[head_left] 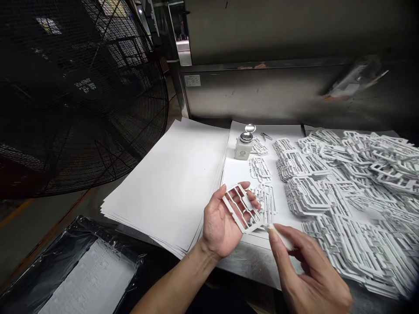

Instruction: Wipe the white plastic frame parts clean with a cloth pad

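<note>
My left hand (222, 224) is palm up over the front edge of the table, its fingers holding a white plastic frame (240, 207) with several thin bars inside. To the right, my right hand (303, 261) pinches a small white piece (284, 239) between thumb and fingers, its tip close to the lower right corner of the frame. What that piece is cannot be made out. Behind the held frame lie more white frames (269, 200) on the paper.
Stacks of white frames (307, 194) cover the right side. A bottle (242, 149) with a metal lid stands at the back. White paper sheets (176, 174) lie left. A large black fan (81, 96) is far left, above a black-lined box (131, 261).
</note>
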Demonstrator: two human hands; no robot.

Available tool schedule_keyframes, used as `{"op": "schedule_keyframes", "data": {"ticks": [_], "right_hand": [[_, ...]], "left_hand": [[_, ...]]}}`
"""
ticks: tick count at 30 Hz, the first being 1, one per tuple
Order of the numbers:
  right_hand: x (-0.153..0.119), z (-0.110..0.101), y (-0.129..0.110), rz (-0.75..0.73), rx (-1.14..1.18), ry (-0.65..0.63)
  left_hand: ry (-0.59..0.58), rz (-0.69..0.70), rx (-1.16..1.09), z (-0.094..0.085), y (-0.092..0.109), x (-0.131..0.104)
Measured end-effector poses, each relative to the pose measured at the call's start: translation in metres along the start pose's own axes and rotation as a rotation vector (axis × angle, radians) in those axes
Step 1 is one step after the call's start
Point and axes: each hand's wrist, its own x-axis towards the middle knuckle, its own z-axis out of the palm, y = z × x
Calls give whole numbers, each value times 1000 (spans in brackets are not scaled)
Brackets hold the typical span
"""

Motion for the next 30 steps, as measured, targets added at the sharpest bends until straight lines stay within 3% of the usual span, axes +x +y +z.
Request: {"op": "schedule_keyframes", "data": {"ticks": [7,9,13,19,25,30], "right_hand": [[-11,13,-2,-187,110,-115],[-15,11,-3,-130,110,-105],[-11,5,-7,95,33,41],[6,4,-9,108,28,59],[22,17,-6,-120,98,-67],[31,37,-9,-251,63,-143]], "left_hand": [[-6,18,8,-2,-1,2],[2,-4,32,-5,-2,4],[17,-57,75,-11,-5,6],[50,-117,140,-18,-6,4],[81,-148,177,-17,-9,1],[40,-108,169,-14,-16,-2]]}}
